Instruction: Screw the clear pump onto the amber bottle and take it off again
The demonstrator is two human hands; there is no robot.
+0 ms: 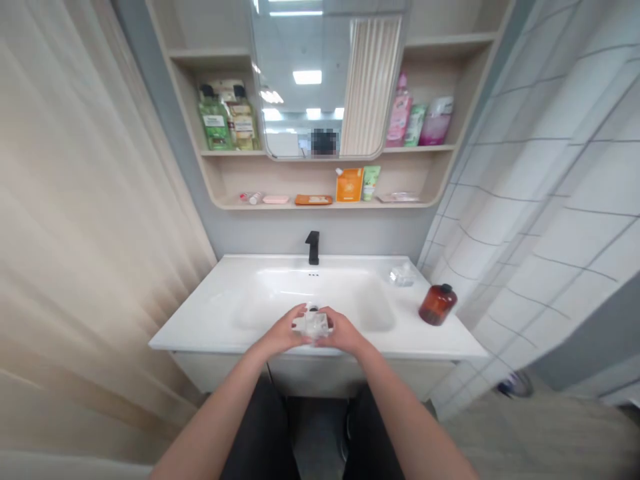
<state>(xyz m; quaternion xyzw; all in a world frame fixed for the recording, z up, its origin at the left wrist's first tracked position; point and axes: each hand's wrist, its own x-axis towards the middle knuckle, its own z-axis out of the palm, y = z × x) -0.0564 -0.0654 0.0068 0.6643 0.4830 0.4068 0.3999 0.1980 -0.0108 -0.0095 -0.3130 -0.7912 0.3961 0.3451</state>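
One clear, boxy object [316,325], too blurred to name more closely, sits between the hands, with the left hand [285,331] curled around one side and the right hand [343,330] around the other, both gripping it. It is held at the front of the white washbasin [350,293], well apart from the black faucet [313,249].

2 bare forearms [231,380] converge, left hand [284,333] and right hand [344,332] apparently curled inward.
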